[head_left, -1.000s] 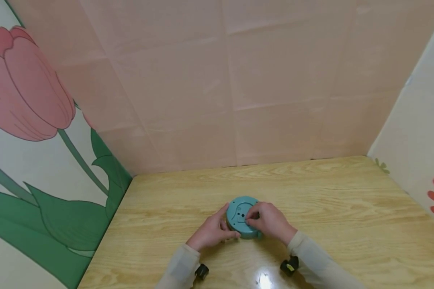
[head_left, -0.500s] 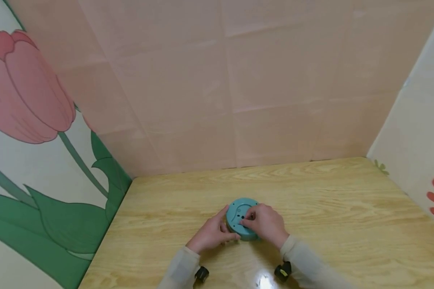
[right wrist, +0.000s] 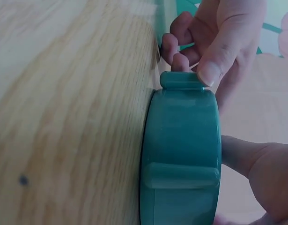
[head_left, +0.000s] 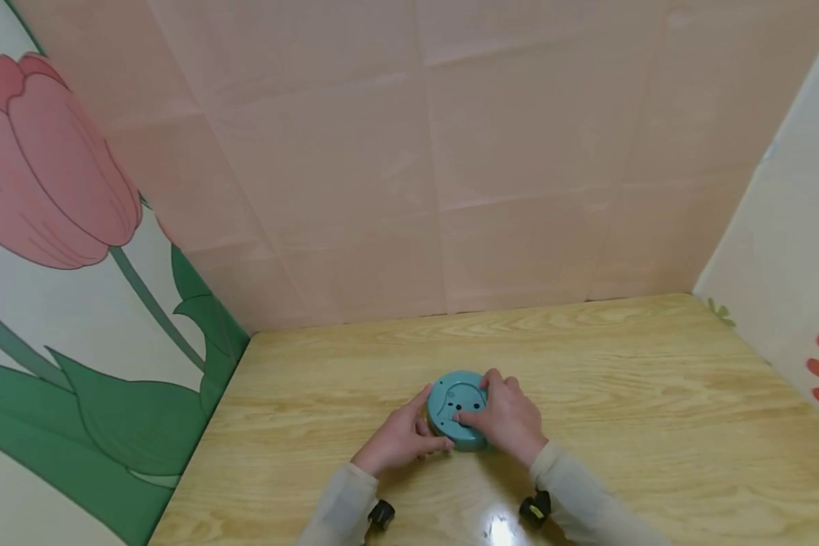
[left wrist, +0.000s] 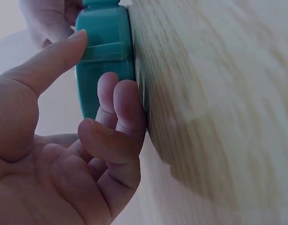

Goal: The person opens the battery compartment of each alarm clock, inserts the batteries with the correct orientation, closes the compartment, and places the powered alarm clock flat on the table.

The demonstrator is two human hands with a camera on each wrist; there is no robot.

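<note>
A round teal plastic case (head_left: 460,390), with small dark holes and a recessed panel on its upper face, lies flat on the wooden table. Its side, in the right wrist view, carries raised ribs (right wrist: 181,176). My left hand (head_left: 399,436) holds the case at its left, thumb on the near rim; in the left wrist view the thumb (left wrist: 64,56) touches the wall and the other fingers curl low beside it. My right hand (head_left: 512,421) is over the right part, its thumb pressed on the face and its index finger bent at the far right rim.
The wooden table (head_left: 314,379) extends around the case on all sides. A pink sheet (head_left: 355,189) forms the back wall. A tulip-printed panel (head_left: 61,167) stands at left, a white panel (head_left: 792,227) at right. Black straps or cameras (head_left: 535,508) sit at the wrists.
My right thumb and index finger, close together over the middle of the face before, are now spread apart, the index finger out at the far right rim. The left hand and the case stay put.
</note>
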